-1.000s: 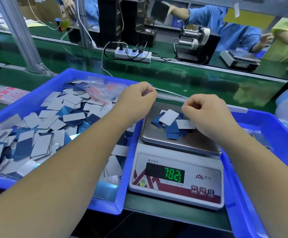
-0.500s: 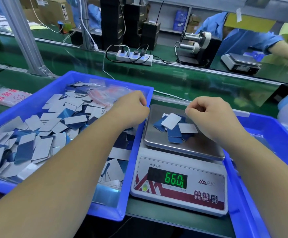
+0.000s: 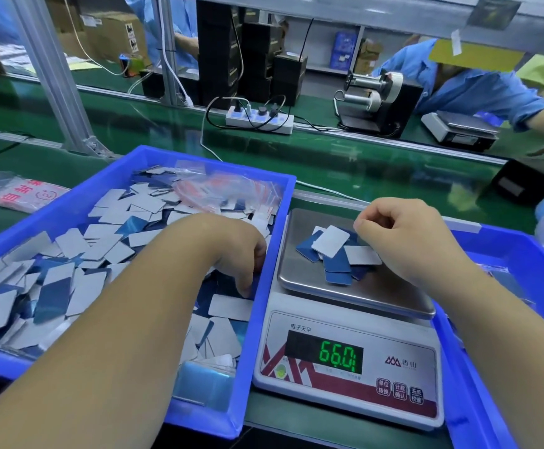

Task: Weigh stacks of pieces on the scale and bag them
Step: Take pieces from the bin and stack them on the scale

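A white digital scale reads 66.0. On its steel pan lies a small loose pile of blue and white rectangular pieces. My right hand hovers over the back right of the pan beside that pile, fingers curled, thumb against forefinger, nothing visible in it. My left hand reaches down into the blue bin left of the scale. Its fingers curl into the many loose pieces there, and what they hold is hidden.
Clear bags with red print lie at the bin's back; another bag lies on the green belt to the left. A second blue bin stands right of the scale. Across the belt are a power strip, a label dispenser and other workers.
The scale reading dropped from 78.2 to 66.0. My left hand moved from beside the pan's back left corner down into the blue bin. My right hand stayed over the pan.
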A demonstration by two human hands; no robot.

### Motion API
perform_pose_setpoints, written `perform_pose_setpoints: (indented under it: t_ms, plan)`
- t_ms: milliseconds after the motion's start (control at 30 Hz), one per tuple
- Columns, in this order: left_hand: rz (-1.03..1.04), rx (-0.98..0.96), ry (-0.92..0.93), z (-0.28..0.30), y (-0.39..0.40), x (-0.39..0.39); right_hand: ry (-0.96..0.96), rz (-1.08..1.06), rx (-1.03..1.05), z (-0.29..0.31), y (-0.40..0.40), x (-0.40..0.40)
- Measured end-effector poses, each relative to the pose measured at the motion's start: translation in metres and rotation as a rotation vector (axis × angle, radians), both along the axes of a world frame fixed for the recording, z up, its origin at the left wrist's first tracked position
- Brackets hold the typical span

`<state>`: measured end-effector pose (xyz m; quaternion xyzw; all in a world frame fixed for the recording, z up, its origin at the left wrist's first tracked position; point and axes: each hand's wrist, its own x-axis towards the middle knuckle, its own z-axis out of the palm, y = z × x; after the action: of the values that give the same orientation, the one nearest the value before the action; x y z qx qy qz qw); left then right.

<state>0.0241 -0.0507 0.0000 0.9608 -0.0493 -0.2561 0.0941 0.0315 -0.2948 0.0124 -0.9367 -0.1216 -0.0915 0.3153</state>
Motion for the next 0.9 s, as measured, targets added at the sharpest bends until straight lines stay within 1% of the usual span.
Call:
perform_pose_setpoints:
  t_ms: [200, 400, 600, 700, 767, 900]
  plan:
    - [-0.030, 0.081, -0.014, -0.005, -0.006, 0.001, 0.001, -0.007, -0.007, 0.000, 0.001, 0.000]
    - [0.025, 0.020, -0.024, 0.001, 0.001, -0.001, -0.003, 0.007, -0.010, 0.001, 0.002, -0.002]
    - [-0.096, 0.058, 0.104, 0.008, 0.000, -0.008, -0.011, 0.030, -0.023, -0.001, 0.002, -0.001]
    - [-0.172, 0.140, 0.139, 0.007, -0.010, -0.008, -0.011, 0.035, -0.010, -0.002, 0.001, 0.000]
    - [-0.177, 0.161, 0.132, 0.007, -0.011, -0.009, -0.012, 0.032, -0.014, -0.002, 0.000, 0.000]
    - [-0.110, 0.063, 0.081, 0.010, -0.001, -0.008, -0.014, 0.033, -0.011, -0.001, -0.001, 0.000]
